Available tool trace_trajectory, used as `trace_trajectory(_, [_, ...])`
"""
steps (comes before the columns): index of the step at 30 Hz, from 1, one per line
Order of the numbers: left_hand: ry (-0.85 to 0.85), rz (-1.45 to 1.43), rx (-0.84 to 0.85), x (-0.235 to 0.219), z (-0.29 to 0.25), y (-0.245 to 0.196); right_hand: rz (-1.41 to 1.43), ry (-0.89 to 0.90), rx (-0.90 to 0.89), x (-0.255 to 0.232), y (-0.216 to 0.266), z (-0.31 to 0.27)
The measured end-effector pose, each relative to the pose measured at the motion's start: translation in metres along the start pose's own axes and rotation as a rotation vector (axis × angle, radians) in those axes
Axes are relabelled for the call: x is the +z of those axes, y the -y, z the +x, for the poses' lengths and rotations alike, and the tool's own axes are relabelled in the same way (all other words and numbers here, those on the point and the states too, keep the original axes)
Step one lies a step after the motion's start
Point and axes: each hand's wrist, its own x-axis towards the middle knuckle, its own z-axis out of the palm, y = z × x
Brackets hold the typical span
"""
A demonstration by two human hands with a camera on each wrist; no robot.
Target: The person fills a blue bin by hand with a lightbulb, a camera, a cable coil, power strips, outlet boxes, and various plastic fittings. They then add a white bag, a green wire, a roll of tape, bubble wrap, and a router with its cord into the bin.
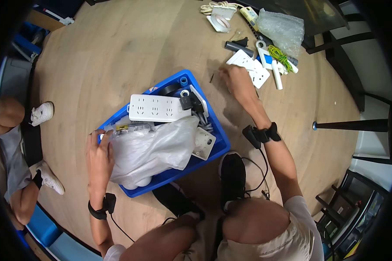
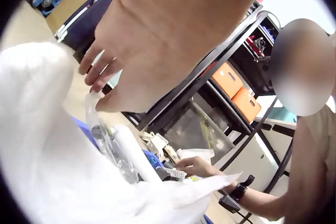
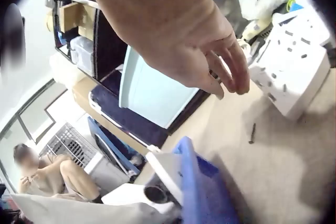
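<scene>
"Wooden floor (image 1: 139,43) is stretching around the blue box (image 1: 222,135). Where are you reaching?"

"I'm holding my right hand (image 1: 239,85) low beside the white socket plates (image 1: 241,59), its fingers loosely bent and gripping nothing."

"And the small dark screw (image 3: 252,133)?"

"It's lying just to the left of my right fingertips, between them and the box, with its long axis running roughly away from me. The plates are sitting on the far side, just past my fingers."

"Which hand is nearer?"

"My right, clearly. My left (image 1: 99,158) is resting at the box's left edge, by a clear plastic packet (image 1: 135,127); I can't tell whether those fingers are pinching it."
</scene>
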Motion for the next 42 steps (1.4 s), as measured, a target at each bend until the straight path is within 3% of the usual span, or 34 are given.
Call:
trace_trajectory(2, [-0.023,0.083,0.094,-0.002,0.007,-0.004,-0.429,0.217,-0.25,0.008,-0.022,0.01])
trace_trajectory(3, [-0.016,0.019,0.061,-0.003,0.006,-0.005,-0.432,0.218,-0.244,0.011,-0.028,0.012])
trace_trajectory(5, [-0.014,-0.045,0.028,-0.005,0.004,-0.004,-0.524,0.155,-0.614,0.018,-0.04,0.02])
trace_trajectory(11, [0.063,-0.08,-0.042,-0.019,-0.008,-0.002,-0.643,0.276,-0.887,0.038,-0.046,0.038])
trace_trajectory(12, [0.078,-0.084,-0.049,-0.021,-0.01,-0.004,-0.643,0.279,-0.888,0.038,-0.046,0.039])
trace_trajectory(14, [0.094,-0.088,-0.053,-0.026,-0.012,-0.007,-0.652,0.179,-1.053,0.038,-0.048,0.04])
trace_trajectory(17, [0.069,-0.087,-0.029,-0.03,-0.013,-0.01,-0.756,0.215,-1.152,0.027,-0.042,0.042])
trace_trajectory(21, [0.037,-0.097,-0.059,-0.04,-0.013,-0.02,-0.744,0.156,-1.098,0.018,-0.03,0.041])
trace_trajectory(23, [0.038,-0.112,-0.081,-0.045,-0.014,-0.025,-0.157,0.055,-0.576,0.004,0.001,0.028])
trace_trajectory(24, [0.027,-0.115,-0.047,-0.044,-0.014,-0.025,-0.143,0.059,-0.584,-0.006,0.021,0.022])
trace_trajectory(26, [0.011,-0.139,-0.011,-0.041,-0.015,-0.027,0.187,0.244,-0.444,-0.023,0.059,0.004])
trace_trajectory(27, [0.016,-0.13,-0.019,-0.039,-0.016,-0.028,0.199,0.248,-0.445,-0.023,0.073,-0.006])
trace_trajectory(31, [0.036,-0.169,0.008,-0.035,-0.015,-0.036,0.299,0.3,-0.737,0.002,0.11,-0.025])
trace_trajectory(32, [0.043,-0.169,0.01,-0.036,-0.015,-0.039,0.262,0.414,-0.696,0.005,0.118,-0.029])
trace_trajectory(33, [0.049,-0.17,0.012,-0.037,-0.014,-0.041,0.257,0.41,-0.695,0.006,0.118,-0.032])
trace_trajectory(35, [0.042,-0.168,0.023,-0.037,-0.017,-0.04,0.038,0.211,-0.766,0.01,0.115,-0.039])
trace_trajectory(37, [0.031,-0.175,0.033,-0.037,-0.022,-0.037,0.008,0.242,-0.692,-0.01,0.1,-0.032])
trace_trajectory(39, [0.089,-0.17,-0.039,-0.038,-0.025,-0.032,-0.057,0.118,-0.31,-0.039,0.076,-0.022])
trace_trajectory(41, [0.079,-0.171,-0.01,-0.035,-0.027,-0.032,-0.249,-0.127,-0.277,-0.052,0.027,-0.01])
trace_trajectory(42, [0.083,-0.173,-0.027,-0.036,-0.026,-0.035,-0.323,-0.06,-0.174,-0.067,0.019,-0.01])
